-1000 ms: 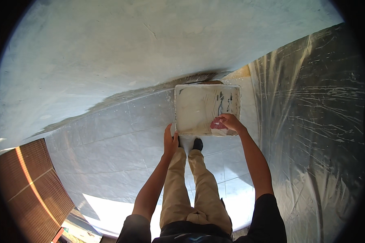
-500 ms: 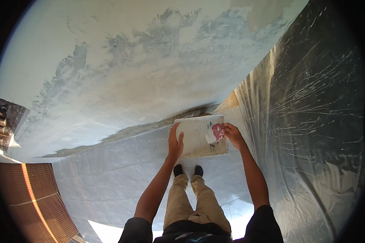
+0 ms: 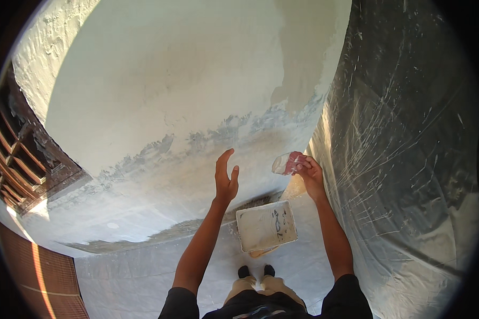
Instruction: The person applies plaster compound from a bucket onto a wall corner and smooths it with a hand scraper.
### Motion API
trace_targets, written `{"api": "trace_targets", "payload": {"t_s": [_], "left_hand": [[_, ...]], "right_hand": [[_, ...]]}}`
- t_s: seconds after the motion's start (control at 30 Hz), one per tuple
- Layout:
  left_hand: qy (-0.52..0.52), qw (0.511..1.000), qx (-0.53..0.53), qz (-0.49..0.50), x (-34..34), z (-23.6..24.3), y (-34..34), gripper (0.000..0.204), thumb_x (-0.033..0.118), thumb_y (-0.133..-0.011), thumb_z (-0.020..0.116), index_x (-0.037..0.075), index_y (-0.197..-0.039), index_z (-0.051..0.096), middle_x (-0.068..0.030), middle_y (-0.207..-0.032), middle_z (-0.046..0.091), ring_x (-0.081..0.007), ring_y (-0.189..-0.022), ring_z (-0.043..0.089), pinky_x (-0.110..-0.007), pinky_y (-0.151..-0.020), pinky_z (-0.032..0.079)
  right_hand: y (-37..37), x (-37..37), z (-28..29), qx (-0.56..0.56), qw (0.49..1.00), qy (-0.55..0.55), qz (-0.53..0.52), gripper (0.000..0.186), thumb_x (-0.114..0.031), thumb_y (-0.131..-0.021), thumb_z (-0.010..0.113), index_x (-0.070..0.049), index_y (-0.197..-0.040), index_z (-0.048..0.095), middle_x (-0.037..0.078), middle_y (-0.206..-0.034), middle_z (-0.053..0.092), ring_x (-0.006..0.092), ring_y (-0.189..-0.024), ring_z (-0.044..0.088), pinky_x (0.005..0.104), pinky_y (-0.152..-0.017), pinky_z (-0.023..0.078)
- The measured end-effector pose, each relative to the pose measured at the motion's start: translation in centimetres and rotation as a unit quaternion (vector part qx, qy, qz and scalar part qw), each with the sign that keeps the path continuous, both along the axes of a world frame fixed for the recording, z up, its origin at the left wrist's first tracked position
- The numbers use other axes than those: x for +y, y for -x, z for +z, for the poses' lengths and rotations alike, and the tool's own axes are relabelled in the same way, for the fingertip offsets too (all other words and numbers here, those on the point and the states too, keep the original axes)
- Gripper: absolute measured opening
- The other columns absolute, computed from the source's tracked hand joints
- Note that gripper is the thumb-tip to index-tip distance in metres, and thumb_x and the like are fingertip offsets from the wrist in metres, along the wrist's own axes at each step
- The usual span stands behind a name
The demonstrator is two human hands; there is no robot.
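My right hand (image 3: 311, 169) grips a small, partly see-through plastic cup (image 3: 283, 163) with a red part, its fingers pinching the red end. The cup's whitish end points left, toward my other hand. My left hand (image 3: 226, 175) is raised in front of the wall with fingers apart and nothing in them. Below and between the hands is a rectangular whitish tub (image 3: 255, 228), smeared with pale paste and dark marks. Neither hand touches it. Something yellowish (image 3: 263, 252) shows under its near edge.
A wall (image 3: 181, 95) with patchy pale and grey coating stands ahead. Splattered plastic sheeting (image 3: 394, 143) hangs on the right. At the left are a wooden lattice (image 3: 18, 159) and a brown woven screen (image 3: 40, 271). Pale sheeting (image 3: 127, 279) covers the floor before my feet.
My view has tilted up, so more wall shows and the tub sits lower in view. My left hand has come away from the tub; my right hand has lifted the cup from over it.
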State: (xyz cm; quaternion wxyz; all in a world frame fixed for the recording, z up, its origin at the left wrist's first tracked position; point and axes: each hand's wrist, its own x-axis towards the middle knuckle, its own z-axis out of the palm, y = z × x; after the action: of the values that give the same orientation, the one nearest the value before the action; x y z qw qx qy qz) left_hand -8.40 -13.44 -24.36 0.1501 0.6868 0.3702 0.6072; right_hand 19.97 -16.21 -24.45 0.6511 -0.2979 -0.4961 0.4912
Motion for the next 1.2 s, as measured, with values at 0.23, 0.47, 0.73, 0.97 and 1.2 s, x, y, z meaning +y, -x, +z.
{"api": "trace_targets", "payload": {"t_s": [0.23,0.47,0.73,0.97,1.2], "left_hand": [[-0.104,0.994,0.026,-0.003,2.2,9.3,1.3,0.043,0.008,-0.092,0.052,0.001,-0.134,0.049,-0.0167,-0.137,0.051,-0.0318,-0.130,0.044,-0.041,-0.110,0.034],[-0.171,0.978,0.108,0.049,3.8,16.5,0.9,0.046,0.007,-0.089,0.056,0.003,-0.135,0.048,-0.0149,-0.142,0.045,-0.0317,-0.131,0.042,-0.042,-0.110,0.033],[-0.256,0.941,0.176,0.132,6.7,20.1,-0.8,0.050,0.008,-0.087,0.057,0.003,-0.135,0.047,-0.0153,-0.148,0.039,-0.0351,-0.136,0.036,-0.050,-0.113,0.027],[-0.238,0.926,0.189,0.224,8.7,18.3,-2.5,0.053,0.010,-0.086,0.058,0.002,-0.137,0.047,-0.0146,-0.151,0.037,-0.0344,-0.142,0.031,-0.054,-0.115,0.020],[-0.245,0.909,0.206,0.266,9.6,17.8,-2.6,0.053,0.011,-0.086,0.058,0.003,-0.138,0.047,-0.0137,-0.152,0.037,-0.0337,-0.143,0.029,-0.055,-0.115,0.020]], "right_hand": [[1.0,1.0,5.5,-0.033,0.989,-0.051,-0.133,0.024,0.008,-0.086,0.063,0.003,-0.109,0.061,0.010,-0.101,0.068,0.0148,-0.088,0.065,0.0300,-0.075,0.054],[3.0,2.8,7.8,-0.050,0.959,-0.097,-0.261,0.013,0.009,-0.083,0.066,0.001,-0.088,0.057,0.010,-0.093,0.067,0.0149,-0.086,0.065,0.0276,-0.078,0.053],[4.9,7.4,7.0,-0.168,0.823,-0.269,-0.472,0.014,0.007,-0.079,0.071,0.002,-0.090,0.063,0.014,-0.095,0.070,0.0252,-0.084,0.069,0.0340,-0.075,0.055],[6.2,9.2,6.2,-0.215,0.789,-0.287,-0.499,0.024,0.010,-0.073,0.072,-0.002,-0.092,0.065,0.012,-0.099,0.068,0.0282,-0.089,0.065,0.0354,-0.076,0.054],[7.5,10.5,6.3,-0.263,0.812,-0.288,-0.435,0.039,0.006,-0.064,0.076,-0.004,-0.098,0.062,0.011,-0.102,0.064,0.0297,-0.095,0.060,0.0386,-0.081,0.050]]}}
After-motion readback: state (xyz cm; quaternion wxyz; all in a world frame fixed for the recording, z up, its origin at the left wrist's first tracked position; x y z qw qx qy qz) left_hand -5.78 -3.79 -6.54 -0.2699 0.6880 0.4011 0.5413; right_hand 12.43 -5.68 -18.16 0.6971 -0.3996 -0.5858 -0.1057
